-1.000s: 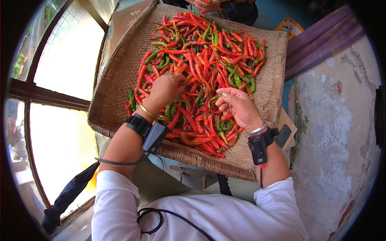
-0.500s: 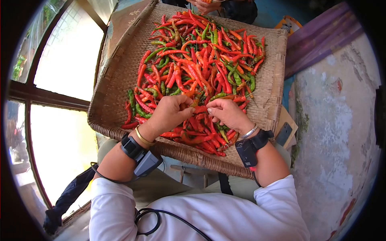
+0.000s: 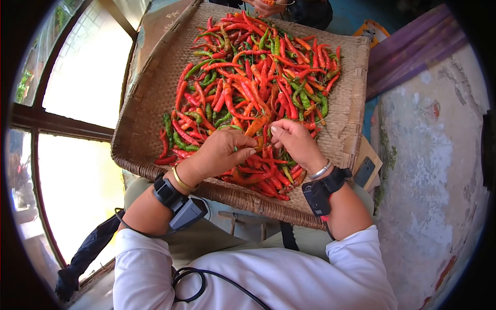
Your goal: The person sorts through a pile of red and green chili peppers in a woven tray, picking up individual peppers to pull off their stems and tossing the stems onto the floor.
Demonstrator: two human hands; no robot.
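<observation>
A heap of chili peppers [image 3: 253, 93], mostly red with some green and orange ones, lies in a woven basket tray [image 3: 150, 111]. Low over the near part of the heap, my left hand [image 3: 223, 151] has its thumb and fingers drawn together, tips pointing right. Just across a small gap, my right hand [image 3: 295, 145] makes a pinch with thumb and forefinger. Chili peppers show between and beneath the hands; whatever sits in either set of fingertips is too small or hidden to make out.
Another person's hand [image 3: 268, 7] shows at the far edge, holding something orange. Windows [image 3: 80, 175] stand on the left, a worn wall [image 3: 429, 170] on the right. A phone [image 3: 365, 172] lies beside the tray, and purple cloth [image 3: 408, 51] hangs at upper right.
The red chili pepper seen between my fingertips is no longer there. My left hand has moved slightly down and right; my right hand has risen slightly from the heap's near part.
</observation>
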